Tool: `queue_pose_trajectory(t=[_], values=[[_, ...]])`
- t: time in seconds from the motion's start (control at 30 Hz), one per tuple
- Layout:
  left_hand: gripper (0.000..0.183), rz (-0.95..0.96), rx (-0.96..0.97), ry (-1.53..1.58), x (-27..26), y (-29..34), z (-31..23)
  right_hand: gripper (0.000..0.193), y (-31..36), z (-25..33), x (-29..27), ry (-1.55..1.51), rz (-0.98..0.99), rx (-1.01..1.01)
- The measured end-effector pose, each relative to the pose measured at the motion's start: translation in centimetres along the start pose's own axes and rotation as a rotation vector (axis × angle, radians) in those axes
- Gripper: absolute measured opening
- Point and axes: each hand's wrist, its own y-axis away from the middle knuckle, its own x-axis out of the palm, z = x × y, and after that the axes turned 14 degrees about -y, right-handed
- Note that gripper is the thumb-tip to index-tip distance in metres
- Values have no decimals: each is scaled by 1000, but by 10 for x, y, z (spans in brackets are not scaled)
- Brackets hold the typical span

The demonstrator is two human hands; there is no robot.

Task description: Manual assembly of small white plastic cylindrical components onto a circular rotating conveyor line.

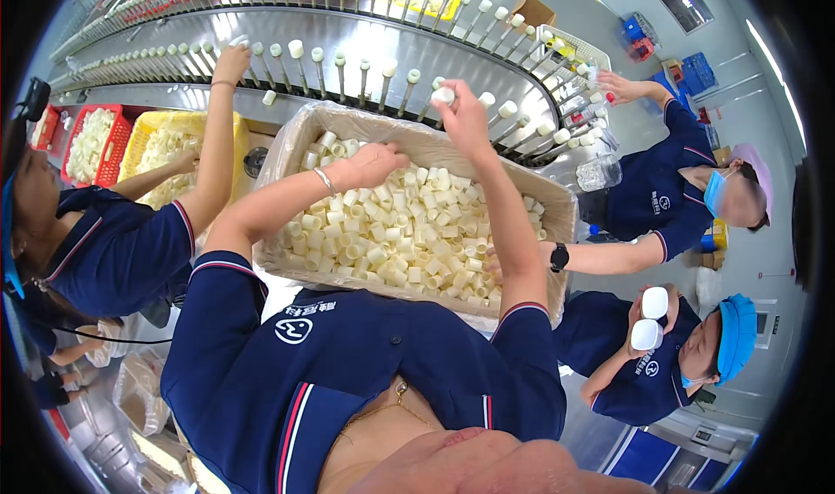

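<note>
A long metal table (348, 35) curves ahead, edged with pegs (385, 87); nearer sits a lined box (557, 200) of short tubes (396, 233). My right arm (511, 211) stretches past it; my left arm (277, 203) bends across. My left hand (372, 164) curls over the tubes; whether it grips, I cannot tell. My right hand (468, 120) pinches a white cap (443, 95) at the pegs, round end up, long axis seemingly along theirs.

Pale grey wall (744, 103) down the right, bowed by the lens. Window (678, 0) in it, upper right. Long white light strip (777, 81) at far right, lit. Grey floor (596, 16) top right; stacked blue crates (696, 75) near the wall. Blue panels (644, 457) with white edging, bottom right. Shiny metal surface (391, 49) curves across the top.
</note>
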Motion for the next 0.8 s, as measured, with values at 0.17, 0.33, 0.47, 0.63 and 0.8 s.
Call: queue_pose_trajectory(t=[0.17,0.33,0.47,0.63,0.8], values=[[58,145,-43,91,-37,16,-1,35,-46,-15,-10,618,-76,-82],[54,-306,-7,964,-59,17,25,39,-53,-28,-35,775,-5,243],[44,-472,-139,849,-75,14,37,46,-33,-35,-52,779,-49,275],[37,-685,-292,746,-69,6,68,38,15,-15,-46,765,-243,242],[36,-769,-356,594,-84,-3,88,31,91,-43,-4,604,137,-413]])
